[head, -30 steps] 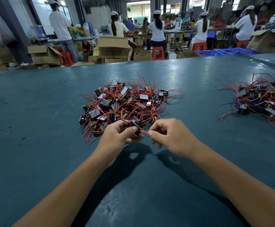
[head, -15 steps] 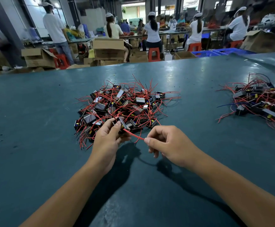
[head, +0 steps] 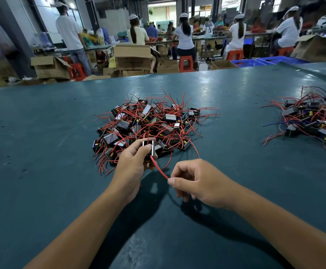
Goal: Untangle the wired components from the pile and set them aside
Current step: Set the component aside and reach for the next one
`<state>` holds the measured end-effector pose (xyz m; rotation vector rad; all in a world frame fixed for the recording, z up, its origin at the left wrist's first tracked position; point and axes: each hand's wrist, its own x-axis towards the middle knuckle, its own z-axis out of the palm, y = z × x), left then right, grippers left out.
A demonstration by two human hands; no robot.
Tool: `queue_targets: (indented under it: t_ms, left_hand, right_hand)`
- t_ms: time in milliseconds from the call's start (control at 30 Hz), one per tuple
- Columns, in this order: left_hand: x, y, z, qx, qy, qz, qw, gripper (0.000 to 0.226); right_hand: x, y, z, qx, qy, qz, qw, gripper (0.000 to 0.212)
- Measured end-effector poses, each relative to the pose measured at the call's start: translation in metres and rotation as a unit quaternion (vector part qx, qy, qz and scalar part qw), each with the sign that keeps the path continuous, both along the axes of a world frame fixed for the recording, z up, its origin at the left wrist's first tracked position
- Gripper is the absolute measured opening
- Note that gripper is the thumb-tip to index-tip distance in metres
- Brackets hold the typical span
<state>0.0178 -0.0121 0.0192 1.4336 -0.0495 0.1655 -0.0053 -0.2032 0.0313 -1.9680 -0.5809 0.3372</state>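
The left hand (head: 133,164) gripped one component (head: 149,150) at the pile's (head: 148,125) 6 o'clock edge — the right hand (head: 195,181) pinched its red wire (head: 159,168) taut. Looked light, w/ a rigid body and springy leads — best held by the body, since leads probably snag.

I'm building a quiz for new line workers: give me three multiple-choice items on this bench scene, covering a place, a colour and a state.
1. Where does the smaller second heap of wired black components lie?
A. far right
B. far left
C. under the forearms

2. What colour is the wire stretched between the hands?
A. blue
B. red
C. white

3. What is the left hand doing?
A. lying flat
B. gripping a black component
C. hanging empty

Answers: 1 A, it sits at the right edge of the teal table. 2 B, the right hand pinches its red end. 3 B, its fingers curl round the part.
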Motion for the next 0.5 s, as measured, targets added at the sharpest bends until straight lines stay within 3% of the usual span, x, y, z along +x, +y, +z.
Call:
queue_targets:
  t_ms: [500]
  left_hand:
    - [-0.0009,-0.0024,0.0021,0.032,-0.027,-0.031,0.999,0.023]
  right_hand:
    - [-0.0035,0.0021,-0.0008,0.018,0.008,0.053,0.998,0.017]
